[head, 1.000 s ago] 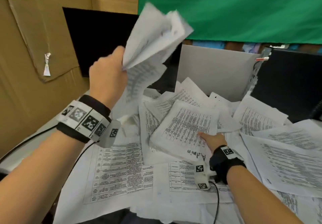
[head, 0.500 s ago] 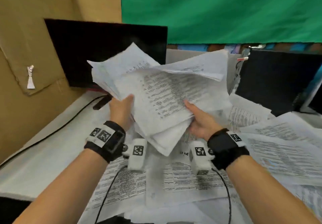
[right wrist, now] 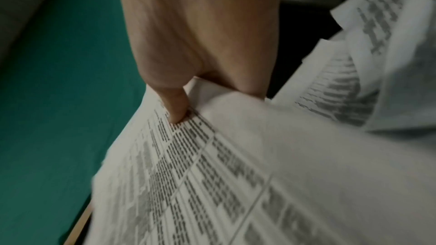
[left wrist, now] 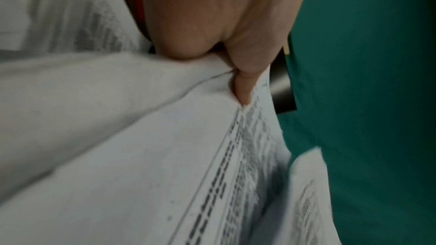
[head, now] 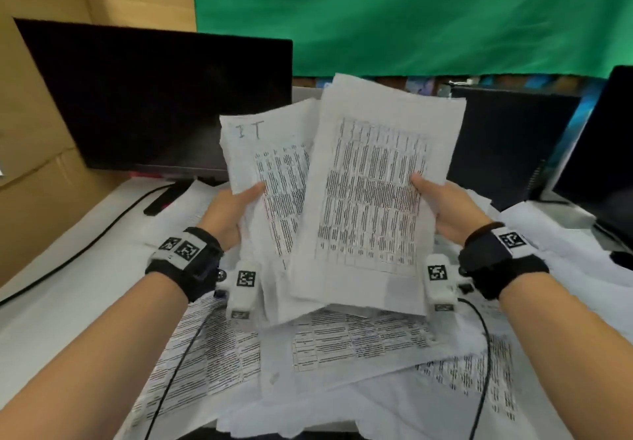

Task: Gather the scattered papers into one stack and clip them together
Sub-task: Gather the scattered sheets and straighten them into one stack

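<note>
Head view, crumpled printed paper stack (head: 363, 199) upright, uneven, left hand (head: 227, 215) and right hand (head: 448, 210) fingers grasping it

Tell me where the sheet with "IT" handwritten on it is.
In the head view, the "IT" sheet is held up left of centre, gripped by the left hand, partly behind the front sheet and before the dark monitor.

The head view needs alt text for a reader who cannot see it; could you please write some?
Two hands, the left hand and the right hand, hold up a loose bundle of printed papers by its side edges. More sheets lie scattered on the desk below, with a dark monitor behind.
</note>
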A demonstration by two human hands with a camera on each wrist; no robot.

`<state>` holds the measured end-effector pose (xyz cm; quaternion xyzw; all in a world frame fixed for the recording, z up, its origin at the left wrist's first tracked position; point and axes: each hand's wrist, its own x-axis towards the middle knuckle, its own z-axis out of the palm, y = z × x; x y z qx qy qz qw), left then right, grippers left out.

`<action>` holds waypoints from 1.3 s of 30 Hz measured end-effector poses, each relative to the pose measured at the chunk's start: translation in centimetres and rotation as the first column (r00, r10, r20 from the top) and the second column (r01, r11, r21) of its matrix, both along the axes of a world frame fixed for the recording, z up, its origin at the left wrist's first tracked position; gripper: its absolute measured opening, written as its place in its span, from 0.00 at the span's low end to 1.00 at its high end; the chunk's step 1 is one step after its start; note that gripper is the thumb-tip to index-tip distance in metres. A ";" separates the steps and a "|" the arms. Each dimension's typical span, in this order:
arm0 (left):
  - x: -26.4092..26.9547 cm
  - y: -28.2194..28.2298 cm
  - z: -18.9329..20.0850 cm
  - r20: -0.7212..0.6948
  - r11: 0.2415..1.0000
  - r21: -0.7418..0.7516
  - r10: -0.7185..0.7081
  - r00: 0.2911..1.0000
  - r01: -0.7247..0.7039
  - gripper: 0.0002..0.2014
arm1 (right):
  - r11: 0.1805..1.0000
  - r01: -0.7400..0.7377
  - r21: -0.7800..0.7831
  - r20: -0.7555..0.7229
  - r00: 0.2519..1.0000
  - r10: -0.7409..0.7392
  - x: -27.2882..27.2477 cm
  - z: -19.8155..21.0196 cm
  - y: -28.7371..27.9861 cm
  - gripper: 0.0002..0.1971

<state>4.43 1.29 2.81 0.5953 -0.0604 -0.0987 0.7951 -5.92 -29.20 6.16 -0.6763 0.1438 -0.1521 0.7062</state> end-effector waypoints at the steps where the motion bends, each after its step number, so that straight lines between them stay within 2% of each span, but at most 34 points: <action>1: -0.2 -1.0 0.7 0.029 0.998 0.032 -0.053 0.998 0.052 0.14 | 0.999 -0.026 -0.044 -0.005 1.000 0.026 -0.2 0.4 0.1 0.17; 3: -0.9 -3.4 2.0 0.115 0.988 0.097 -0.127 0.985 0.116 0.18 | 0.989 -0.080 -0.128 -0.018 0.997 0.078 -0.3 0.7 0.5 0.15; 5: -1.6 -5.8 2.8 0.209 0.986 0.128 -0.129 0.969 0.104 0.21 | 0.990 -0.075 -0.123 -0.009 0.997 0.075 -0.4 0.3 0.4 0.13; 8: -2.6 -8.3 3.5 0.301 0.997 0.072 -0.032 0.953 0.011 0.26 | 0.986 0.162 -0.027 0.099 0.982 -0.158 -1.2 0.5 -0.6 0.18; 10: -3.3 -9.8 3.6 0.367 0.996 0.086 -0.040 0.929 0.009 0.29 | 0.965 0.263 -0.022 0.202 0.946 -0.253 -2.2 1.4 -1.5 0.17; 13: -4.4 -11.9 4.5 0.508 0.986 0.167 -0.106 0.855 0.023 0.33 | 0.970 0.232 -0.073 0.323 0.926 -0.197 -4.0 3.3 -2.4 0.16; 15: -5.0 -12.9 5.6 0.559 0.991 0.133 -0.070 0.826 -0.007 0.34 | 0.971 0.212 -0.111 0.389 0.908 -0.154 -5.4 4.6 -2.9 0.21; 17: -5.2 -13.6 6.2 0.559 0.996 0.076 -0.074 0.826 0.038 0.35 | 0.979 0.169 -0.112 0.412 0.904 -0.109 -6.7 4.9 -3.8 0.27; 20: -6.1 -14.8 5.8 0.474 0.977 0.040 -0.202 0.857 0.209 0.38 | 0.988 0.112 -0.106 0.327 0.942 -0.072 -8.1 3.9 -4.7 0.24; 21: -6.4 -15.4 5.4 0.459 0.966 0.058 -0.250 0.853 0.252 0.36 | 0.988 0.116 -0.105 0.315 0.946 -0.078 -8.3 3.6 -4.7 0.24; 23: -7.5 -16.7 5.6 0.491 0.958 0.132 -0.285 0.823 0.253 0.24 | 0.973 0.181 -0.140 0.336 0.933 -0.125 -8.4 4.0 -4.2 0.20; 25: -8.2 -18.0 6.9 0.571 0.974 0.127 -0.227 0.789 0.188 0.14 | 0.951 0.258 -0.170 0.417 0.893 -0.168 -8.3 5.5 -3.6 0.18; 28: -9.0 -18.2 9.5 0.660 0.994 -0.001 -0.081 0.747 0.110 0.12 | 0.943 0.272 -0.192 0.550 0.826 -0.126 -8.8 7.9 -3.6 0.17; 29: -8.4 -18.1 9.4 0.653 0.993 -0.013 -0.081 0.753 0.118 0.13 | 0.940 0.269 -0.208 0.556 0.824 -0.113 -9.2 8.1 -4.0 0.17; 30: -8.0 -17.9 8.9 0.609 0.989 0.036 -0.133 0.782 0.140 0.14 | 0.939 0.263 -0.224 0.524 0.845 -0.112 -9.5 7.6 -4.5 0.18; 32: -7.3 -17.7 6.8 0.424 0.940 0.275 -0.308 0.852 0.203 0.28 | 0.954 0.192 -0.232 0.338 0.935 -0.106 -9.7 4.5 -5.8 0.22; 33: -7.4 -17.6 5.4 0.315 0.865 0.421 -0.423 0.850 0.274 0.34 | 0.964 0.152 -0.218 0.219 0.970 -0.104 -9.8 2.4 -6.3 0.23; 35: -8.1 -17.9 3.1 0.188 0.692 0.606 -0.602 0.776 0.391 0.30 | 0.972 0.109 -0.207 0.088 0.992 -0.092 -9.9 -1.1 -6.1 0.23; 36: -8.6 -18.2 2.5 0.206 0.690 0.621 -0.603 0.771 0.373 0.24 | 0.975 0.122 -0.188 0.107 0.989 -0.103 -9.6 -2.0 -6.0 0.24; 38: -9.6 -18.9 2.7 0.281 0.802 0.528 -0.475 0.834 0.279 0.10 | 0.978 0.180 -0.108 0.207 0.966 -0.155 -9.0 -2.0 -5.5 0.22; 39: -9.2 -19.3 2.6 0.303 0.865 0.440 -0.396 0.867 0.242 0.08 | 0.979 0.196 -0.063 0.254 0.951 -0.175 -8.8 -1.5 -5.4 0.20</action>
